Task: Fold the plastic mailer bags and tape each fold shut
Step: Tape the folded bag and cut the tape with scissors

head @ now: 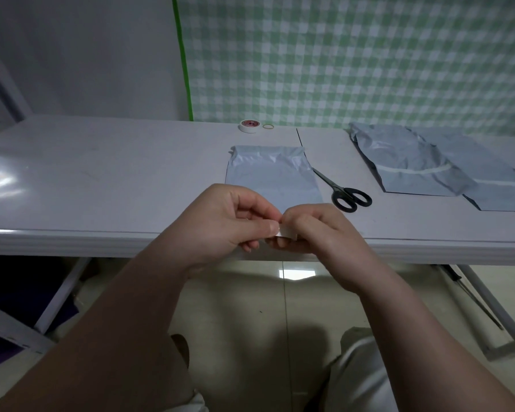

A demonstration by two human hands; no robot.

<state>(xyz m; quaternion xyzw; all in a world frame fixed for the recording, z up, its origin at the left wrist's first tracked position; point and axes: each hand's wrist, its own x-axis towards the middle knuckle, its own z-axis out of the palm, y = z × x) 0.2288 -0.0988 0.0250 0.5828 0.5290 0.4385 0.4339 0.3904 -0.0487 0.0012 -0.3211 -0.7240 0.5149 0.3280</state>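
White glossy worktop [101, 179], green checked cloth [354, 55] behind, tiled floor [250, 298] below. Grey mailer bag [272, 173] flat mid-worktop, scissors [344, 191] just right of it, more bags [414, 171] piled far right. Tape roll [248, 126] and rubber band [268, 126] at the back. Left hand [220, 221] and right hand [318, 230] fingers pinch a tape strip [284, 231] over the front edge.

I record: grey wall [87, 55] beyond the left hand [217, 221], green-checked cloth [354, 55] beyond the right hand [324, 230], glossy white table [101, 179] under both.

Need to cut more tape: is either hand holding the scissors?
No, the scissors lie on the table beside the mailer bag; left hand and right hand pinch a tape piece.
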